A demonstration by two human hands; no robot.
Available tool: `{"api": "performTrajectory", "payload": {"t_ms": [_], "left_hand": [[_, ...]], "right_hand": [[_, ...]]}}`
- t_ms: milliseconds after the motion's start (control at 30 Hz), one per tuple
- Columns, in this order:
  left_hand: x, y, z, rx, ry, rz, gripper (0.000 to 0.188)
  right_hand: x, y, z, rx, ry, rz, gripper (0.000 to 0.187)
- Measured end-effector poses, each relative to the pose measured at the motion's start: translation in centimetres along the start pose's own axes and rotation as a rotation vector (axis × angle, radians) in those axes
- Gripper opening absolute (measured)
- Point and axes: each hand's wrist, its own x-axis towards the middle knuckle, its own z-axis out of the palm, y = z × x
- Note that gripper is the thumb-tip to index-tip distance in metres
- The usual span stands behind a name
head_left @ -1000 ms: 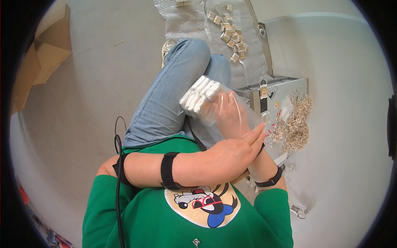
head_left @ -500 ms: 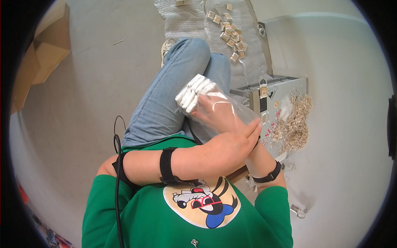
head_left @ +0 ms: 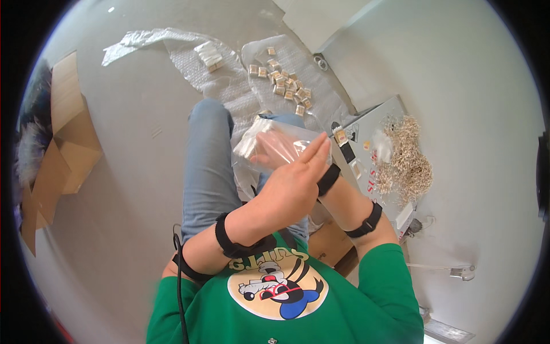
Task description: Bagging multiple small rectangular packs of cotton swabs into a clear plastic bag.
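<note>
Two hands at a clear plastic bag [head_left: 269,146]; left hand [head_left: 292,186] flat, fingers extended; right hand [head_left: 275,150] inside, grip unclear

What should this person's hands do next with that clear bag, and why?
Probably close the left hand on the clear plastic bag. Its fingers lie flat and open against the bag, while the right hand seems to be inside it, so only that one supports it.

A flattened brown cardboard box [head_left: 63,143] lies at the left on a grey floor [head_left: 132,183]. Sheets of bubble wrap [head_left: 229,86] spread at the top, strewn with small tan packets [head_left: 283,86]. At the right, a heap of shredded paper filling [head_left: 407,163] sits beside a grey metal case [head_left: 372,123].
</note>
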Motion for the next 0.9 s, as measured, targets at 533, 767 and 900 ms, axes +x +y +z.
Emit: {"api": "performTrajectory", "payload": {"t_ms": [533, 767, 900], "left_hand": [[16.3, -22.1, -1.1, 0.091, 0.266, -0.328, 0.063], [17.6, -37.1, 0.5, 0.295, 0.204, -0.494, 0.058], [16.5, -44.8, 2.7, 0.325, 0.284, -0.597, 0.051]], "right_hand": [[14.3, 20.0, 13.8, 0.079, -0.277, 0.324, 0.052], [17.6, 27.1, 27.7, 0.054, -0.622, 0.406, 0.047], [19.2, 29.1, 33.6, -0.024, -0.797, 0.436, 0.044]]}}
